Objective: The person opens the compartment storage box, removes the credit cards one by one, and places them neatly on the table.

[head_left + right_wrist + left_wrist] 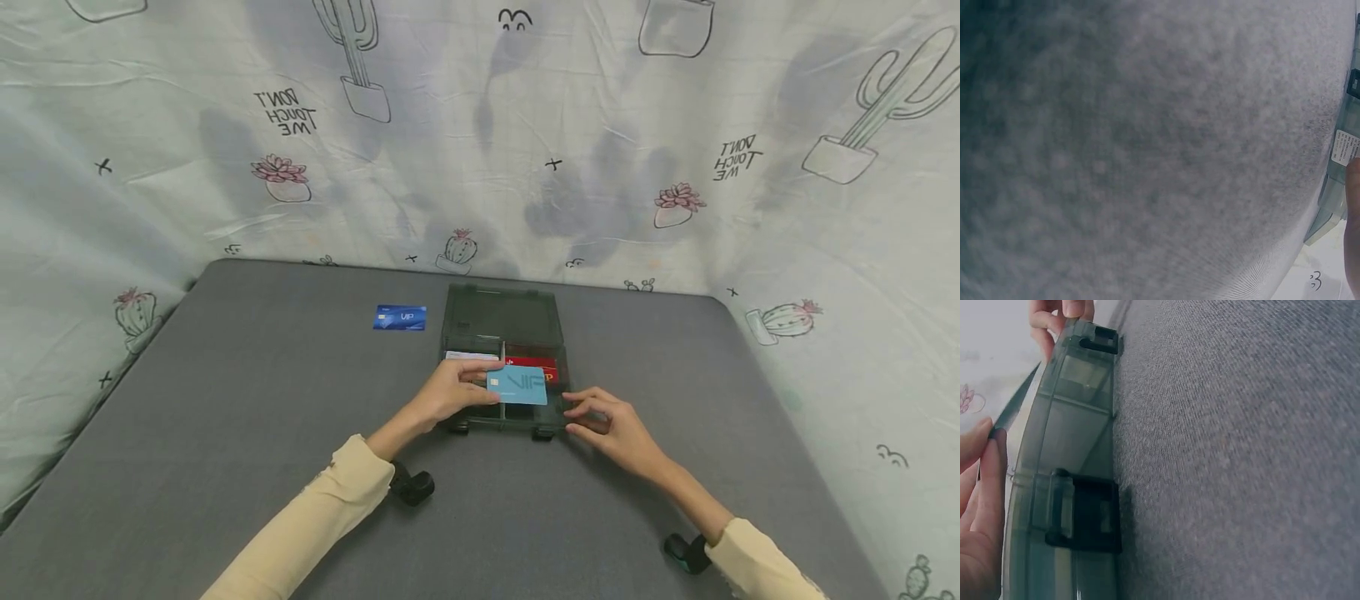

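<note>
Currently, from the head view, I read the left hand (450, 390) as pinching a light blue VIP card (517, 387) by its left edge, thumb and fingers curled onto it. The card is held flat just above the front compartments of a dark translucent plastic organiser box (501, 317), which lies open on the grey table (225, 417).

The right hand (611, 427) sits at the front right corner of the box. Its fingers are loosely bent and the fingertips touch the box rim; I see nothing gripped in it.

Inside the box, a red card (534, 365) lies in the right compartment, partly covered by the light blue card. A white card (471, 356) shows in the left compartment, partly covered by the left hand. A dark blue VIP card (400, 317) lies on the table, well apart to the left of the box.

Limits of view:
- The left wrist view shows the box front wall and a black latch (1085, 512) at close range; the held card appears only edge-on.
- The right wrist view is mostly blurred table surface; the box is cut off at the right edge, and I cannot read the hand there.
- Print on the cards beyond "VIP" is too small to make out.
</note>
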Tool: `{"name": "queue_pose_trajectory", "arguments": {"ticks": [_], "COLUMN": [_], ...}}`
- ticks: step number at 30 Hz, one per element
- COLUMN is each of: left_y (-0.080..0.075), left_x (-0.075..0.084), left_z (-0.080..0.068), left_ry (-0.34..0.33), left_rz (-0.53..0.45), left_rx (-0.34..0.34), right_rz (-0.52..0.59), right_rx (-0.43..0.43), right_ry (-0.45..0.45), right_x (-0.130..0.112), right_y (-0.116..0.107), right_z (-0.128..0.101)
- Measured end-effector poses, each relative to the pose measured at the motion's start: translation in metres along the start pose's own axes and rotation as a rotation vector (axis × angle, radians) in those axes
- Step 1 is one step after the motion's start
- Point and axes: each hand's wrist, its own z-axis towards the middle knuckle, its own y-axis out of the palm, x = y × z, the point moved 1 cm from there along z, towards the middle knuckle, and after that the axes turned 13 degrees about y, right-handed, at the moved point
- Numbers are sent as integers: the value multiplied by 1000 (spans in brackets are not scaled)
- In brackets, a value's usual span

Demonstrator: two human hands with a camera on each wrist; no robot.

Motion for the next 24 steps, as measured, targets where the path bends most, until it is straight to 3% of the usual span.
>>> {"name": "queue_pose_trajectory", "arguments": {"ticks": [6,10,18,24], "left_y": [-11,-21,-40,-49], "left_x": [11,0,-6,-14], "left_z": [-12,-15,-25,-38], "left_ry": [-31,-10,62,46], "left_rz": [-100,-158,-126,-68], "left_rx": [-7,-33,-83,-75], "right_rz": [4,2,-15,-16], "right_rx": [2,-2,1,-4], "right_ry": [-5,1,-2,-8], "right_x": [16,31,33,35], "right_y": [6,7,8,11], "right_z": [-1,-1,-1,-3]}}
